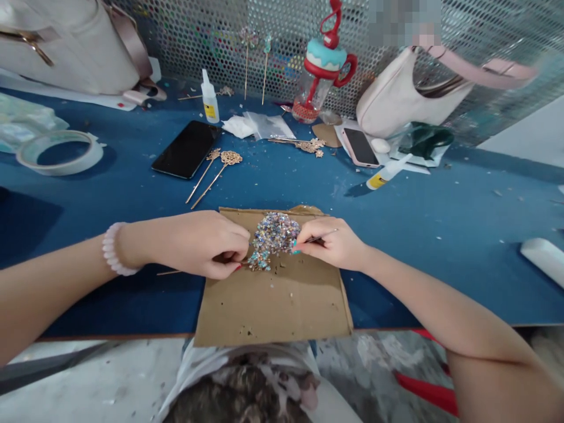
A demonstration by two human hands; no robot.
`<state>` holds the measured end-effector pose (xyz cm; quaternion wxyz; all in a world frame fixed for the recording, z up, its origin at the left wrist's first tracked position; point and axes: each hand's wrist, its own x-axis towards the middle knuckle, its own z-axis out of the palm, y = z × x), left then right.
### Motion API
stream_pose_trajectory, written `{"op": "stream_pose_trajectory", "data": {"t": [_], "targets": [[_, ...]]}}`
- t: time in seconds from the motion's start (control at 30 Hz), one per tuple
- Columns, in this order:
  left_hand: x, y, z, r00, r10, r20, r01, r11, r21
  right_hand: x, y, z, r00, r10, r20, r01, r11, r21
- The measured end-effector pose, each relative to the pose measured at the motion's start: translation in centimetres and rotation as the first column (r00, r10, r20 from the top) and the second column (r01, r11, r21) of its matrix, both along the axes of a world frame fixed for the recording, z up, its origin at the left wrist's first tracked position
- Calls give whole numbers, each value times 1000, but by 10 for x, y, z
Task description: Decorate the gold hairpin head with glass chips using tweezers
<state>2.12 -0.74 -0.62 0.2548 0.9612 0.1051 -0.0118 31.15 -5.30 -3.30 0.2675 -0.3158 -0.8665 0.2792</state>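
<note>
On a brown cardboard sheet [282, 305] lies a heap of glittering multicoloured rhinestones [277, 229]. At its lower left is the stone-covered head of a hairpin [259, 260]. My left hand [198, 244] is closed in a pinch on the hairpin beside that head, and the thin stick comes out on the far side of the hand. My right hand [330, 242] pinches a thin metal tool [324, 236] at the right edge of the heap; its working tip is hidden by the fingers.
Behind the cardboard are gold hairpins [231, 157], a black phone [187, 148], two glue bottles [210, 100], a red-lidded cup [317, 82] and a pink phone [359, 147]. A tape roll [59, 154] and bag [66, 47] are left; a handbag [383, 94] stands right.
</note>
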Motion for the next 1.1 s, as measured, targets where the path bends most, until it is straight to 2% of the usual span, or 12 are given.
{"op": "stream_pose_trajectory", "data": {"t": [0.57,0.9,1.1], "targets": [[5,-1,0,1000,15,-17,-17,994,-106,-1,-2,3,999,-30,-23,29,999,-26],[7,0,1,1000,15,-7,-16,992,-126,-1,-3,5,996,-52,-72,54,998,19],[7,0,0,1000,15,-11,-16,996,-88,-7,-11,9,983,-61,-173,73,996,60]]}}
